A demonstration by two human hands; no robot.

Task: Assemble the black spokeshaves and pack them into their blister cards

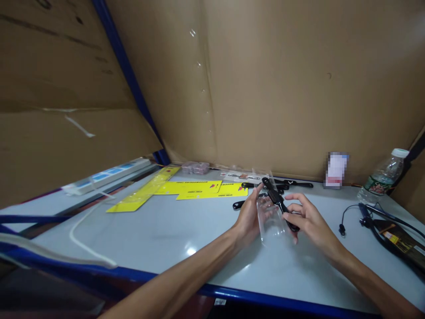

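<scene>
My left hand (248, 213) is closed around a clear plastic blister shell (270, 228), held tilted above the tabletop. In my right hand (307, 217), pinched between thumb and fingers at its lower handle, is a black spokeshave (276, 197). It slants across the shell's opening, its upper end near my left thumb; whether it rests inside the shell I cannot tell. Behind my hands lie more black spokeshaves (299, 184), partly hidden. To the left are yellow printed cards (202, 190), one of them under a clear plastic shell (146, 188).
A water bottle (381, 177) stands at the back right, near a neckband earphone (375, 226) and a dark package (403, 241). A power strip (109, 176) lies at the left, with a white cable (79, 239) over the table (166, 239). Cardboard walls (265, 88) enclose the back.
</scene>
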